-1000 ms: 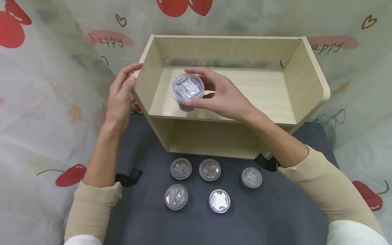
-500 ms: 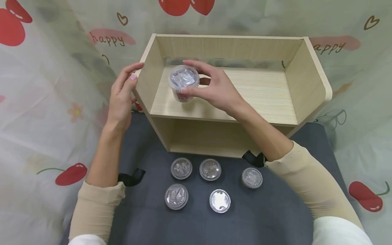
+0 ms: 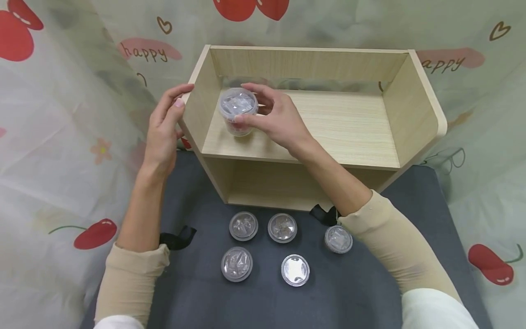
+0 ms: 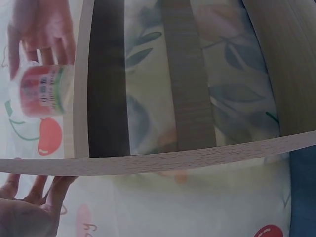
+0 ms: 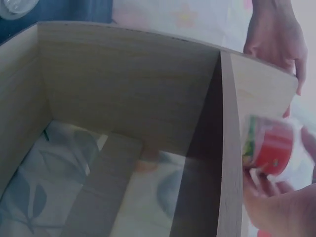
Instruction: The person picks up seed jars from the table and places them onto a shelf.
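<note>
My right hand (image 3: 277, 116) grips a small clear plastic tub (image 3: 238, 104) by its side, thumb in front and fingers behind. The tub stands roughly upright over the left end of a pale wooden shelf unit's (image 3: 345, 123) upper board; whether its base touches the board cannot be told. A red layer and a printed label show on the tub (image 4: 42, 91) in the left wrist view. My left hand (image 3: 164, 123) rests its fingers and thumb against the outer edge of the unit's left side panel. In the right wrist view, the left hand (image 5: 279, 37) is beyond that panel.
Several similar lidded tubs, including one front tub (image 3: 236, 264) and a right-hand tub (image 3: 339, 239), stand on the dark cloth (image 3: 263, 306) before the shelf unit. The lower compartment (image 3: 271, 185) opens toward them. A patterned curtain (image 3: 312, 27) hangs behind and at both sides.
My right hand has carried the tub left and slightly back over the upper board, toward the left side panel. The left hand keeps its place on the panel edge.
</note>
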The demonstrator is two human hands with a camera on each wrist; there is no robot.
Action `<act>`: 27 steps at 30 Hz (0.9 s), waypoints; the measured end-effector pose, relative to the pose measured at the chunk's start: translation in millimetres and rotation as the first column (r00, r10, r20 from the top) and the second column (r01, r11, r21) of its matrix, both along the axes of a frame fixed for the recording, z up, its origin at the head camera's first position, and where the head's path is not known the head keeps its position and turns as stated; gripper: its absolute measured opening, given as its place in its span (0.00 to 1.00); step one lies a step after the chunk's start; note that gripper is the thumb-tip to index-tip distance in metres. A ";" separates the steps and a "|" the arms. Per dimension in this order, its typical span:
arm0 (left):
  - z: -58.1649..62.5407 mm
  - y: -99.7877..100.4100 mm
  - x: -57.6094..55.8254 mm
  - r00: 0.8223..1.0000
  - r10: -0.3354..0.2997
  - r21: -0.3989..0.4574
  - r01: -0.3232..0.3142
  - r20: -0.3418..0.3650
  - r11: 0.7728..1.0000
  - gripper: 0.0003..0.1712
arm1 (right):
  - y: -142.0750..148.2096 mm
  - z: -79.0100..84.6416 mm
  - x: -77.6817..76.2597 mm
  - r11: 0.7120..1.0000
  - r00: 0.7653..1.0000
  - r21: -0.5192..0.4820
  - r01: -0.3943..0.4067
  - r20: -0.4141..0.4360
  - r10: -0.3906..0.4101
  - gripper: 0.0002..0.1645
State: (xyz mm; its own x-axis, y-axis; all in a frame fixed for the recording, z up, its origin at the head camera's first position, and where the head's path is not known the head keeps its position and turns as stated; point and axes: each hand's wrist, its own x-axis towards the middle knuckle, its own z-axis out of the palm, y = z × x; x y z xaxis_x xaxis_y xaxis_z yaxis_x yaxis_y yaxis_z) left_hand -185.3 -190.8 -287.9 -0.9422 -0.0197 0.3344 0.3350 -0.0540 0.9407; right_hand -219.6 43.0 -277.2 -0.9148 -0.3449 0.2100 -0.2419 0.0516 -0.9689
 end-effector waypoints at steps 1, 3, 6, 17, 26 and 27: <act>-0.2 -0.1 0.2 1.000 -0.001 0.000 0.001 0.001 1.000 0.19 | -1.2 -1.1 -0.4 1.000 1.000 -0.006 0.007 0.009 -0.007 0.39; -0.3 -0.5 0.7 1.000 -0.006 0.003 0.006 0.002 1.000 0.19 | -3.1 -3.1 -1.0 1.000 0.999 -0.011 0.022 0.030 -0.021 0.39; -0.1 -0.5 0.5 1.000 -0.009 0.005 0.009 0.007 1.000 0.19 | -5.7 -6.0 -1.9 0.999 0.998 -0.029 0.034 0.055 -0.032 0.39; 0.1 0.8 0.2 1.000 -0.006 0.006 0.006 0.005 1.000 0.19 | -12.9 -11.6 -2.2 0.999 0.997 -0.012 0.050 0.060 -0.049 0.41; -0.4 1.5 0.6 1.000 0.005 0.020 -0.006 0.008 1.000 0.19 | -16.4 -16.7 -2.7 0.999 0.999 -0.010 0.035 0.041 -0.035 0.40; -0.6 1.6 0.5 1.000 0.006 0.018 -0.006 0.006 1.000 0.19 | -16.6 -16.9 -2.7 0.999 0.998 -0.005 0.035 0.043 -0.035 0.40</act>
State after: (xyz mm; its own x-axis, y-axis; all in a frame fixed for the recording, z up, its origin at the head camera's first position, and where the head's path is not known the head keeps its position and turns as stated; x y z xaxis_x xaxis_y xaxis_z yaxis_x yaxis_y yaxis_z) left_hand -184.8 -189.2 -288.5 -0.9439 -0.0312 0.3288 0.3302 -0.0688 0.9414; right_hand -222.2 26.4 -294.1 -0.9345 -0.3116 0.1724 -0.1983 0.0532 -0.9787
